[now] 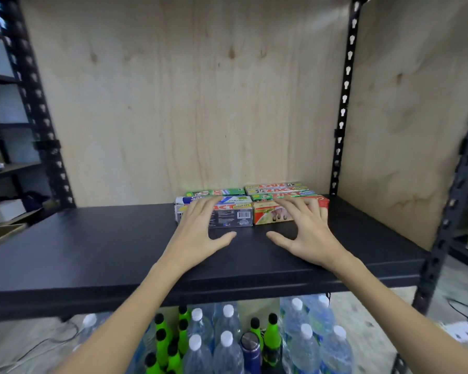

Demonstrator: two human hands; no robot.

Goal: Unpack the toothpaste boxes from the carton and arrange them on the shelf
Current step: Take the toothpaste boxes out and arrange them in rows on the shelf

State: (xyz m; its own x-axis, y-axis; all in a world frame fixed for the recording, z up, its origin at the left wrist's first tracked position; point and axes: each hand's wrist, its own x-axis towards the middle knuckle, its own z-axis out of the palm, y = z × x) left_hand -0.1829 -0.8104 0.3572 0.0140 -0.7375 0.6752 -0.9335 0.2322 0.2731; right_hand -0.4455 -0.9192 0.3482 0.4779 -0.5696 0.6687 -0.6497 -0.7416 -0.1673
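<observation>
Both hands spread, left hand point(200, 230) and right hand point(305, 233) resting fingers on boxes point(233, 211) at far right of shelf point(92, 238), likely squaring the rows.

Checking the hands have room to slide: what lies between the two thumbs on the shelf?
Nothing: in the head view, bare black shelf separates the thumbs of the left hand and right hand, just before the front toothpaste boxes.
</observation>
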